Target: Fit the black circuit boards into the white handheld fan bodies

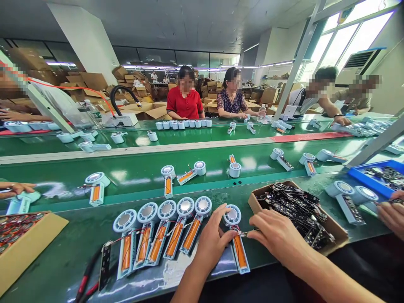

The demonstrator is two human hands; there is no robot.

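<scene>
A light-blue handheld fan (232, 213) with its handle uncovered lies in front of me, an orange battery (240, 252) inside the handle. My left hand (212, 237) grips this fan, index finger on the round head and thumb near the wires. From the right, my right hand (277, 233) pinches a thin wire (242, 232) where head meets handle; its exact tip is hard to make out. Left of my hands stands a row of several similar fans (167, 210) with orange batteries and loose wires. A black circuit board (105, 263) lies at that row's left end.
A cardboard box of black circuit boards (257, 202) sits right of my hands. Red-black pliers handles (82, 282) lie front left. Beyond runs a green conveyor (132, 185) carrying fans. Co-workers' hands (393, 212) reach in at both sides; a blue tray (356, 173) stands right.
</scene>
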